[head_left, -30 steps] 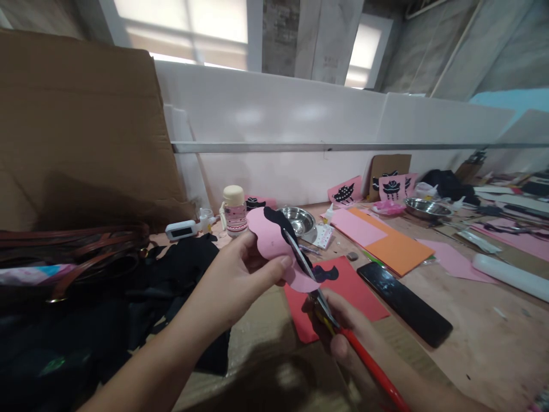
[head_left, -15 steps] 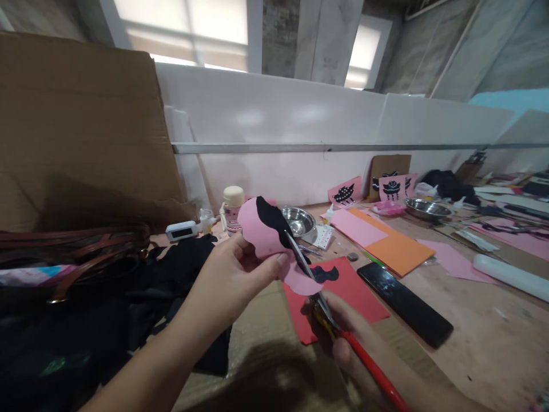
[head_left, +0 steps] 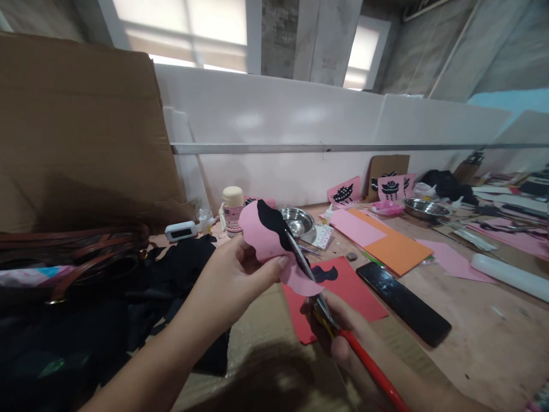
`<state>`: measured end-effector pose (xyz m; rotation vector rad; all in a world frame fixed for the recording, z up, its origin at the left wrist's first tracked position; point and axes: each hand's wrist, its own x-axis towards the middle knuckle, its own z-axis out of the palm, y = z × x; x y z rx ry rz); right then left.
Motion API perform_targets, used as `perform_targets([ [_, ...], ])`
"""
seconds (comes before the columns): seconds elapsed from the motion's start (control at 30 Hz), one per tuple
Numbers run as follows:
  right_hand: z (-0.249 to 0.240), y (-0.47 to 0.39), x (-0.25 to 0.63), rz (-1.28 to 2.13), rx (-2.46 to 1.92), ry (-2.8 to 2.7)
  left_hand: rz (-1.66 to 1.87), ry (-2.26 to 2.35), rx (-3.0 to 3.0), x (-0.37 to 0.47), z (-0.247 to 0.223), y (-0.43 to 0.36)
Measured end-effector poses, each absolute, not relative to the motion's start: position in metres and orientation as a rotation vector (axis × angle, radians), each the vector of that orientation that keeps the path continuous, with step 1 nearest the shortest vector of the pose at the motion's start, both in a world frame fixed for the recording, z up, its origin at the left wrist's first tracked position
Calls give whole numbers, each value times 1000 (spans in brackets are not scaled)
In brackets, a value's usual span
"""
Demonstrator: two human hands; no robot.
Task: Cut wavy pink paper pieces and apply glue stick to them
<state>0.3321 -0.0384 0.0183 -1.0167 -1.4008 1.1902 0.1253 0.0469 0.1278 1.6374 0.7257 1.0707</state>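
Observation:
My left hand [head_left: 240, 274] pinches a pink paper piece [head_left: 262, 233] with a wavy edge, thumb on the near face. Black paper [head_left: 274, 220] lies along the pink piece's upper right side. Red-handled scissors [head_left: 369, 360] are in my right hand [head_left: 338, 332], fingers wrapped round the handle. Their metal blades point up and left across the pink and black paper; whether they are fully closed is hard to see. Below and behind the blades lies a red sheet [head_left: 355, 297] with a wavy dark cutout [head_left: 326, 274] on it.
A black phone [head_left: 401, 303] lies to the right. Beyond it are orange sheets [head_left: 398, 252], pink paper and a metal bowl [head_left: 298, 222]. A bottle [head_left: 232, 209] stands at the back. Black cloth [head_left: 180, 274] and a brown-strapped bag [head_left: 86, 252] are on the left, before a cardboard panel [head_left: 81, 131].
Hardly anything differs. The pink and black paper has dipped very slightly against the scissor blades, and both hands keep their hold.

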Motion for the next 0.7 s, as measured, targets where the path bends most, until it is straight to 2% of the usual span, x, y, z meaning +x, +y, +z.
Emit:
perform_targets([
  [0.7, 19, -34, 332, 1236, -1027, -1381, 1009, 765, 1562, 124, 130, 48],
])
